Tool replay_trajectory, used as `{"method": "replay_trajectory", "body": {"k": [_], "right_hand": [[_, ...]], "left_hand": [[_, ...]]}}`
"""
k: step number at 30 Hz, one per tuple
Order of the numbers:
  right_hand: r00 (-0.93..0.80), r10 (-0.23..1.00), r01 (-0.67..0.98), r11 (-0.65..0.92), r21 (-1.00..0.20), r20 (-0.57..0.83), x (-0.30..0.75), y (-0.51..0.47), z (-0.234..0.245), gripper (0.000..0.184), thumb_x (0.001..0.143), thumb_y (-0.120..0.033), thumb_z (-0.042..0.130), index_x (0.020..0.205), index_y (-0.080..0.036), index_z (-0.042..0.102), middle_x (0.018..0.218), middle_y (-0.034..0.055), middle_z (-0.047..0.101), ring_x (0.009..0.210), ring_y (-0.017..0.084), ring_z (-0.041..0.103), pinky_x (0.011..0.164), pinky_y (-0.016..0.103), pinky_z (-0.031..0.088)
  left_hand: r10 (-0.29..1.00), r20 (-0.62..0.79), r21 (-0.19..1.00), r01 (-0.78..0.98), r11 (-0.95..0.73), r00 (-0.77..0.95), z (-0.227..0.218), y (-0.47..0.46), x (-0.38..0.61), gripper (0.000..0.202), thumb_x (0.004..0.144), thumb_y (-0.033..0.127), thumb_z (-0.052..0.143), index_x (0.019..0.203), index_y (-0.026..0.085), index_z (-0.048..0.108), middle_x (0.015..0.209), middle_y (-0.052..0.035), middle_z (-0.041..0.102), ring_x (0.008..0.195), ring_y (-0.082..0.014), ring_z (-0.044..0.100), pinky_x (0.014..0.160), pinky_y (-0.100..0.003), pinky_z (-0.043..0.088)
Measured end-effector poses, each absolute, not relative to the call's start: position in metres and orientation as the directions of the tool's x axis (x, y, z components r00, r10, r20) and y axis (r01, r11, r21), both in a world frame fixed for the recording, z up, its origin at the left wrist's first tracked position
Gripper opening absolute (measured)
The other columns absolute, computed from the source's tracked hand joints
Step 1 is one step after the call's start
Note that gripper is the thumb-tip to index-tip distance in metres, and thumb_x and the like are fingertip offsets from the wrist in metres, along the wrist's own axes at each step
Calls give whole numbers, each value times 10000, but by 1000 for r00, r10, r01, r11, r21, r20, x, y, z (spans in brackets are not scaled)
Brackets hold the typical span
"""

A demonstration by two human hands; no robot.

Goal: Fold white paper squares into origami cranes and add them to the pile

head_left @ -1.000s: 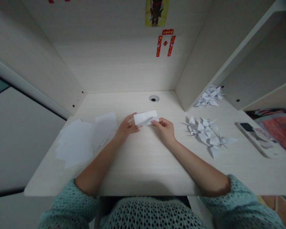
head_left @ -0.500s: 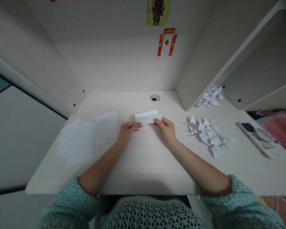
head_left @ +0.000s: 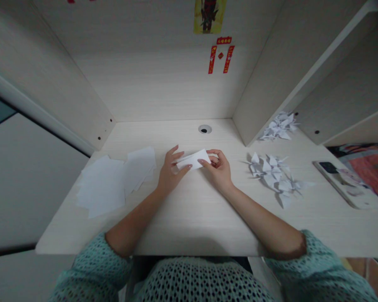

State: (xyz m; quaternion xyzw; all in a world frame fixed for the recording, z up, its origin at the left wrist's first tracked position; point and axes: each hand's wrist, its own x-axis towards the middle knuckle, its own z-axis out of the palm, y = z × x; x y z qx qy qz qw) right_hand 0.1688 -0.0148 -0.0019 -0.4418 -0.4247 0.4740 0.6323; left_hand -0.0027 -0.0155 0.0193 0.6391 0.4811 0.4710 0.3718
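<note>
A folded strip of white paper [head_left: 193, 160] is held just above the desk in front of me, tilted up at its right end. My right hand [head_left: 219, 167] pinches that end, thumb on the near face and fingers behind. At the other end, my left hand [head_left: 171, 171] has its thumb along the lower edge and its fingers spread around the paper's left tip, the index finger raised off it. Part of the strip's back is hidden by the fingers.
Loose white paper sheets [head_left: 102, 184] lie in overlapping piles on the left. Folded paper cranes [head_left: 272, 174] are grouped on the right, with another heap of cranes [head_left: 279, 126] behind the divider. A phone [head_left: 345, 184] lies farther right. A cable hole [head_left: 205, 129] is at the back.
My left fingers have opened from a pinch and spread around the strip's left end. The strip has tilted, its right end higher, and its layers show apart.
</note>
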Motion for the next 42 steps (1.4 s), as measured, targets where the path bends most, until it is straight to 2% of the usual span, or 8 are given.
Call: {"method": "replay_trajectory", "body": {"k": [2,4,6,10,15,28,35,42], "right_hand": [[113,982,-136,165,-977,150,167,-17,-2,408,641,-358,780,975,-228,584,714,-13,706,617,132,619,597,244,457],[69,980,-60,189,-980,185,167,-20,-3,389,658,-369,768,982,-221,613,728,-1,706,641,142,623,620,257,468],[60,974,-5,220,-976,219,166,-21,-3,356,676,-374,755,979,-221,648,778,14,715,669,149,626,648,271,477],[73,963,68,256,-964,261,168,-20,-5,312,718,-370,723,999,-236,702,989,46,723,768,164,636,718,294,488],[97,954,119,272,-955,284,170,-21,-7,308,738,-361,708,1025,-248,718,1037,48,727,782,169,638,766,317,494],[162,933,187,291,-938,322,169,-23,-5,274,731,-368,711,993,-291,735,1016,30,738,837,206,658,762,339,507],[145,927,214,311,-926,345,168,-26,-3,287,745,-367,698,1022,-295,725,955,26,746,782,195,648,750,344,505],[123,922,227,333,-915,366,169,-27,-1,290,753,-362,696,1035,-301,718,927,23,742,737,177,621,738,337,495]], "left_hand": [[946,287,879,351,-322,149,24,-18,-3,592,730,352,710,1278,280,499,1282,-57,591,1198,-213,536,1008,-355,419],[950,261,867,392,-309,172,26,-20,-2,436,774,363,663,1196,280,589,1223,-31,637,1118,-197,591,999,-337,427],[967,204,879,406,-249,153,24,-20,-2,326,810,387,613,1113,276,655,1144,-16,683,1005,-183,644,890,-294,489],[987,132,909,384,-159,96,20,-20,-1,322,817,425,589,1078,268,692,1046,-13,724,893,-181,672,651,-231,515],[993,107,913,391,-115,42,19,-20,-1,337,796,442,613,1068,266,705,1051,-17,725,840,-186,681,581,-227,496],[987,144,886,434,-164,78,20,-22,0,285,819,413,596,1059,303,703,1070,9,716,951,-206,675,668,-263,547],[964,252,812,524,-258,84,21,-24,-2,260,845,389,567,1055,319,703,1072,27,714,951,-191,678,862,-313,533],[963,251,794,549,-262,97,19,-21,-2,258,853,377,560,1067,327,696,1081,25,710,956,-194,678,861,-317,524]]}}
